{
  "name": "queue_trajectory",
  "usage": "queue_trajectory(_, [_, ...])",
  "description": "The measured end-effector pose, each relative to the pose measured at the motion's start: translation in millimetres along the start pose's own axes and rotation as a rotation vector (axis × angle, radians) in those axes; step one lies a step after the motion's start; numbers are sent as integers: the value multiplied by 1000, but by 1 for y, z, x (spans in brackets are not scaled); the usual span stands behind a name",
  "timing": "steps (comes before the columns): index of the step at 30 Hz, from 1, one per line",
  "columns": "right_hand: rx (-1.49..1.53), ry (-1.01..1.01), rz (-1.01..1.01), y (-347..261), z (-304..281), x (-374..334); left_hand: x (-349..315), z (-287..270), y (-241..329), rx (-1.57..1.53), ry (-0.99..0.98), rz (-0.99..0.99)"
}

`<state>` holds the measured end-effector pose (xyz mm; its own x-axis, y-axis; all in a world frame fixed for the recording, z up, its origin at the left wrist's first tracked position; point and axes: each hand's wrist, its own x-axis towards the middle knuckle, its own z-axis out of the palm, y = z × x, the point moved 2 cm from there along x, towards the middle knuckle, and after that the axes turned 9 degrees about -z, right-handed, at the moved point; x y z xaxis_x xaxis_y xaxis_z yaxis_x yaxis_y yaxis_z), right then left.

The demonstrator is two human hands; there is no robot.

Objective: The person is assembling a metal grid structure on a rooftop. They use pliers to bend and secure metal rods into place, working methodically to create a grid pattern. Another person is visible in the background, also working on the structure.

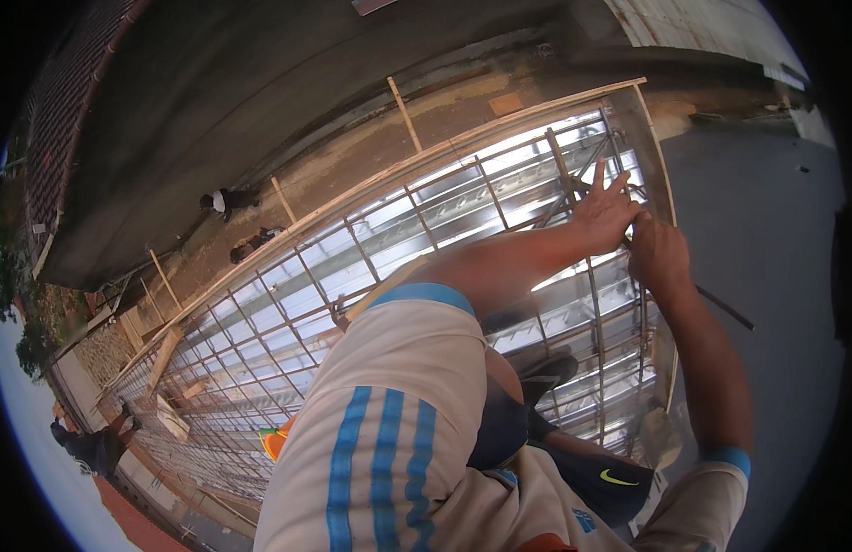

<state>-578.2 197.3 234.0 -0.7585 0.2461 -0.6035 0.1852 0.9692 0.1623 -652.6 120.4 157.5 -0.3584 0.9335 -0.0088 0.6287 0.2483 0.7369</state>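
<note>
My left hand [606, 219] is stretched over the far right corner of a steel rebar mesh [596, 308]. Two of its fingers point forward, spread apart, above crossing bars; its thumb side meets my right hand. My right hand [658, 253] is closed in a fist around a dark thin rod [726, 307]. The rod sticks out past my wrist to the lower right, beyond the wooden edge board. Whatever its other end touches among the bars is mostly covered by my hands. Shiny corrugated metal decking [527, 195] lies beneath the mesh.
A timber edge board [389, 179] borders the decking, with wooden props [405, 115] outside it. Lower ground lies beyond, where a person [228, 201] stands. Another person [95, 448] is at the far left. A dark wall [214, 101] rises opposite. Grey ground [748, 221] lies to the right.
</note>
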Motion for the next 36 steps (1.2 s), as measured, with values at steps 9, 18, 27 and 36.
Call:
queue_trajectory(9, [1391, -801, 171, 32, 13, 7, -19, 26, -4, -168, 8, -88])
queue_trajectory(18, [-434, 136, -19, -12, -14, 4, 18, 10, -2, -307, -69, -116])
queue_trajectory(27, [169, -420, -210, 4, -23, 23, -18, 23, -4, -239, 57, -185])
queue_trajectory(36, [565, -513, -272, 4, 48, -5, -41, 29, 4, 32, 185, 96])
